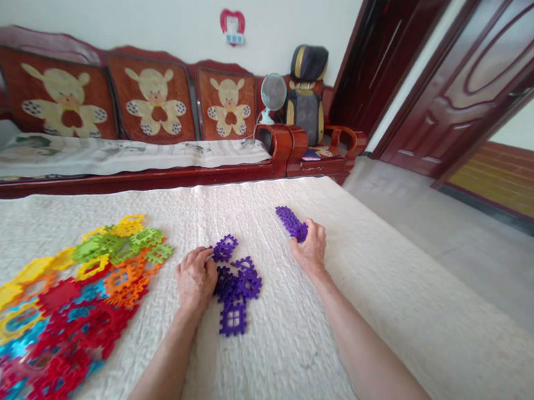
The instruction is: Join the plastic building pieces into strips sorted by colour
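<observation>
Purple plastic interlocking tiles (233, 318) with notched edges lie in a loose pile on a pale quilted cover (279, 370). My left hand (196, 278) is at the pile's left side, its fingers bent and closed at the edge of one purple tile (225, 247). Part of that grip is hidden behind the fingers. Farther right, my right hand (310, 247) has thumb and fingers closed around the near end of a row of purple tiles (288, 219) standing packed together. That row rests on the cover, angled away to the left.
A large heap of red, blue, orange, yellow and green tiles (80, 304) spreads over the left side. Beyond the cover's far edge stands a wooden sofa (279, 150) with bear cushions (157, 101). A small fan (273, 93) and a chair (307, 115) are at its right end.
</observation>
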Demonstrator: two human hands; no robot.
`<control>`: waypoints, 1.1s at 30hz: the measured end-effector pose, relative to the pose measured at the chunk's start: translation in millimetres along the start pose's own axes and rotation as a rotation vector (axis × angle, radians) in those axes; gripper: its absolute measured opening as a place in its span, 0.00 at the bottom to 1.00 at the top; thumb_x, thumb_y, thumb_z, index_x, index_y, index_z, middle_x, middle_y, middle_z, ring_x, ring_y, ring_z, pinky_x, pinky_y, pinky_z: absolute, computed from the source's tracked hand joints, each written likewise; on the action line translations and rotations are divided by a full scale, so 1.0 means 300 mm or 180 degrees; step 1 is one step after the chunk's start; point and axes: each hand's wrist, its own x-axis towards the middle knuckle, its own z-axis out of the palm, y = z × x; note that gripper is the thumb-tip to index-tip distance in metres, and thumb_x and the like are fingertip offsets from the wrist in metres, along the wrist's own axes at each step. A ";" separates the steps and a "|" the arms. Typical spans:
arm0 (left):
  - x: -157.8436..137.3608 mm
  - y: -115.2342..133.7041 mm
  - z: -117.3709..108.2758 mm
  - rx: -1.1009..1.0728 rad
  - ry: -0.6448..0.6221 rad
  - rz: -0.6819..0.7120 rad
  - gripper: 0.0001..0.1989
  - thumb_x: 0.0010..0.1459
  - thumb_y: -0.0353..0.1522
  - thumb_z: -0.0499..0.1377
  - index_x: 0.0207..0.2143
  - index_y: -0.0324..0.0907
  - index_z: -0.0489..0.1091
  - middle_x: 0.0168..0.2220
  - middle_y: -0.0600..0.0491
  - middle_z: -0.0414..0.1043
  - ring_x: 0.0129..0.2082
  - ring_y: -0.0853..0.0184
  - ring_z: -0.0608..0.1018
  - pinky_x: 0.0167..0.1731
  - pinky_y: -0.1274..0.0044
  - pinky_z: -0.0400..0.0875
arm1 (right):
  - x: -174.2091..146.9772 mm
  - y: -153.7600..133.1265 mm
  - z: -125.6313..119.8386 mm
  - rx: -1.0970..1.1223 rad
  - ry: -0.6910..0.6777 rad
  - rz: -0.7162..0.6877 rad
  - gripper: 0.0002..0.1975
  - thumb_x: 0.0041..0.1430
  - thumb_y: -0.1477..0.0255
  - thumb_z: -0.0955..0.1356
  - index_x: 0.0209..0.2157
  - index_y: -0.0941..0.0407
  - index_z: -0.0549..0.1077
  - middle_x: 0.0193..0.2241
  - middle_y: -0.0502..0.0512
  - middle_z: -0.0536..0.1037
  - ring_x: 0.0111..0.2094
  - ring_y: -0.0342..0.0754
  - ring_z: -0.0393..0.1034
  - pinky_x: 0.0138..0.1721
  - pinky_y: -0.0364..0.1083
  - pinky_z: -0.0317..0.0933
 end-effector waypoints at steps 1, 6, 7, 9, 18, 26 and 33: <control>0.000 -0.001 0.001 0.0004 0.0002 0.0005 0.15 0.59 0.30 0.51 0.43 0.44 0.75 0.50 0.48 0.76 0.51 0.56 0.75 0.52 0.62 0.65 | 0.002 0.017 0.001 -0.0044 -0.0026 0.0085 0.31 0.48 0.70 0.66 0.56 0.58 0.63 0.47 0.65 0.68 0.51 0.61 0.63 0.53 0.61 0.60; 0.000 -0.009 0.007 0.0008 0.0041 0.0035 0.15 0.59 0.30 0.51 0.43 0.45 0.75 0.50 0.48 0.76 0.51 0.56 0.75 0.51 0.63 0.65 | 0.004 0.048 0.010 -0.0166 -0.0196 0.0220 0.31 0.47 0.68 0.66 0.56 0.59 0.63 0.48 0.65 0.69 0.50 0.61 0.64 0.52 0.61 0.60; 0.000 -0.010 0.009 0.0007 0.0044 0.0039 0.15 0.59 0.30 0.51 0.43 0.45 0.75 0.49 0.48 0.76 0.51 0.56 0.75 0.51 0.63 0.65 | 0.004 0.048 0.012 -0.0187 -0.0224 0.0216 0.31 0.47 0.68 0.66 0.56 0.58 0.63 0.48 0.65 0.69 0.50 0.61 0.64 0.52 0.61 0.60; 0.000 -0.012 0.010 0.0016 0.0037 0.0045 0.15 0.59 0.30 0.51 0.43 0.45 0.75 0.50 0.48 0.76 0.51 0.57 0.75 0.51 0.63 0.65 | 0.004 0.049 0.017 -0.0214 -0.0254 0.0208 0.31 0.47 0.68 0.66 0.56 0.58 0.63 0.48 0.65 0.69 0.50 0.61 0.64 0.52 0.61 0.61; -0.001 -0.002 0.001 0.0033 0.0040 0.0002 0.15 0.59 0.29 0.52 0.43 0.43 0.76 0.50 0.48 0.76 0.51 0.57 0.76 0.51 0.64 0.66 | 0.011 0.057 0.028 0.0048 0.0039 -0.0157 0.30 0.47 0.69 0.67 0.54 0.58 0.64 0.50 0.66 0.69 0.53 0.61 0.64 0.54 0.61 0.60; -0.002 -0.004 0.012 -0.0188 0.0145 -0.0048 0.15 0.58 0.27 0.52 0.42 0.43 0.76 0.48 0.48 0.76 0.49 0.59 0.76 0.52 0.65 0.66 | -0.063 -0.120 0.032 0.1229 -0.0843 -0.1261 0.15 0.57 0.75 0.62 0.46 0.55 0.70 0.41 0.58 0.75 0.46 0.51 0.70 0.49 0.51 0.65; -0.001 0.005 0.005 -0.0253 0.0065 -0.0011 0.15 0.58 0.26 0.51 0.42 0.43 0.76 0.48 0.49 0.77 0.49 0.58 0.76 0.51 0.64 0.65 | -0.141 -0.213 0.068 0.0756 -0.1742 -0.1388 0.13 0.59 0.70 0.66 0.45 0.57 0.74 0.44 0.61 0.75 0.46 0.55 0.70 0.51 0.54 0.63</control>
